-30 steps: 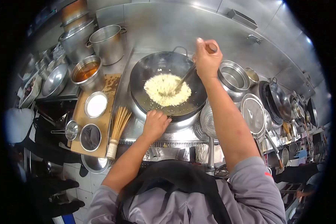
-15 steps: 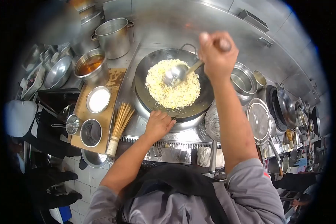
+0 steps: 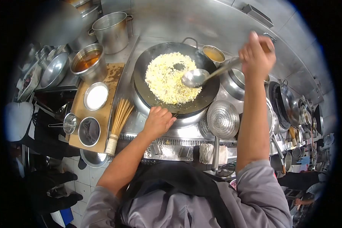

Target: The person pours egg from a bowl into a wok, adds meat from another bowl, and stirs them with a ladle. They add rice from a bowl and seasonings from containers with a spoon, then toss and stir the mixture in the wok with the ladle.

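Over the wok (image 3: 140, 85), right side: ladle (image 3: 195, 78) is now lifted clear of the rice (image 3: 165, 78) (half a second back it sat mid-pile), so the rice lies flat with a bare patch. Right hand (image 3: 256, 57) fingers are wrapped round the handle end. Left hand (image 3: 158, 121) fingers are curled over the near rim; anything under the palm is hidden, and the ladle contents are unreadable.

A dark round wok (image 3: 140, 74) sits level just beyond the left grip (image 3: 158, 121), which clasps its near rim. Yellow fried rice (image 3: 165, 81) covers its floor. A steel ladle (image 3: 195, 78) slants down and leftward from the right grip (image 3: 256, 57), its bowl over the wok's right side.
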Tool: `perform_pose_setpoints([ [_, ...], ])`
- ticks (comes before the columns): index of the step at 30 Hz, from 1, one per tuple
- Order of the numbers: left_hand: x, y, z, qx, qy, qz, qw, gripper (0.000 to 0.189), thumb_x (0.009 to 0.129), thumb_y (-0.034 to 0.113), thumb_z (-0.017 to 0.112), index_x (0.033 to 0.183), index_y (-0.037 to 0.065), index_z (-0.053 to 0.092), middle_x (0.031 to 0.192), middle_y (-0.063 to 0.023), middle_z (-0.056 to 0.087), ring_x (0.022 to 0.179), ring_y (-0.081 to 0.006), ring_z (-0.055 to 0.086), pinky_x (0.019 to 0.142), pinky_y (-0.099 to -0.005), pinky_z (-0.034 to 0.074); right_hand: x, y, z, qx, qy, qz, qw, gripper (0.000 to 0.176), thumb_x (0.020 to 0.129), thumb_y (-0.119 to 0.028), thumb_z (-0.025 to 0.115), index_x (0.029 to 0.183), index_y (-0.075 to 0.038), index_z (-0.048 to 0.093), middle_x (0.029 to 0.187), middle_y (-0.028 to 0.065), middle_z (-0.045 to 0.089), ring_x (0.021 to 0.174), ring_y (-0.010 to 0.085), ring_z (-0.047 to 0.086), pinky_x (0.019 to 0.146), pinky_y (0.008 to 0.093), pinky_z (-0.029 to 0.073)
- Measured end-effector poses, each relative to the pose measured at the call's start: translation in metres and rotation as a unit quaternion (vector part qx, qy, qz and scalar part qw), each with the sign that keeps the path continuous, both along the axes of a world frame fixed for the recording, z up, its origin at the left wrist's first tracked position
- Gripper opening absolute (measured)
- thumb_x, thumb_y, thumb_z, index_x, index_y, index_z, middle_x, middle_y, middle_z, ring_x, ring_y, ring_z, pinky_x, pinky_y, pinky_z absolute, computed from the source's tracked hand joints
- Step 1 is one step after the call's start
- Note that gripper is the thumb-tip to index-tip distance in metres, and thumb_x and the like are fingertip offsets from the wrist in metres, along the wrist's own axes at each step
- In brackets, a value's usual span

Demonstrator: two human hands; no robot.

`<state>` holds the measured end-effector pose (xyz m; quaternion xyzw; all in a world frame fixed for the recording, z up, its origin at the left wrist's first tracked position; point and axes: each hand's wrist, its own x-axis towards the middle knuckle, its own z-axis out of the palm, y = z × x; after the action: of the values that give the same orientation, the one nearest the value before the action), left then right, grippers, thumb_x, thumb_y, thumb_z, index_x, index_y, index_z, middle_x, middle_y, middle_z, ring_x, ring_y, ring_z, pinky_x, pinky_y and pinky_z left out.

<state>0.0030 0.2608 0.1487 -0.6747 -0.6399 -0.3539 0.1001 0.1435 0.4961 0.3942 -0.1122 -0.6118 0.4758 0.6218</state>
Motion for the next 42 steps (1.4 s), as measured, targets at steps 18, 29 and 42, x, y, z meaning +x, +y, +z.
perform_pose_setpoints([
  [18,0.002,0.001,0.001,0.008,-0.02,-0.013,1.0,0.02,0.089,0.018,0.069,0.074,0.009,0.057,0.077,-0.0067,0.052,0.078,-0.0281,0.05,0.076,-0.0424,0.038,-0.005,-0.085,-0.048,0.029,0.034,0.146,0.988,0.019,0.091,-0.004,0.072,0.08,-0.004,0.057,0.06,0.0015,0.056,0.053,0.0082,0.055,0.046,0.0244,0.041],
  [29,0.0,0.0,0.002,0.017,-0.029,-0.026,0.999,0.015,0.088,0.015,0.069,0.078,0.009,0.06,0.077,-0.007,0.052,0.076,-0.0294,0.051,0.074,-0.0429,0.038,-0.036,-0.079,-0.017,0.007,0.036,0.144,0.989,0.02,0.089,-0.007,0.076,0.08,-0.004,0.059,0.066,-0.0017,0.058,0.059,0.005,0.053,0.051,0.0211,0.04],
  [42,-0.001,0.002,-0.001,0.025,-0.019,-0.017,0.999,0.016,0.088,0.016,0.07,0.078,0.009,0.06,0.079,-0.0073,0.054,0.079,-0.0298,0.052,0.076,-0.0437,0.039,-0.068,-0.069,-0.056,0.094,-0.051,0.075,0.991,0.02,0.086,-0.007,0.079,0.079,-0.005,0.061,0.065,-0.002,0.058,0.055,0.0042,0.049,0.05,0.0213,0.037],
])
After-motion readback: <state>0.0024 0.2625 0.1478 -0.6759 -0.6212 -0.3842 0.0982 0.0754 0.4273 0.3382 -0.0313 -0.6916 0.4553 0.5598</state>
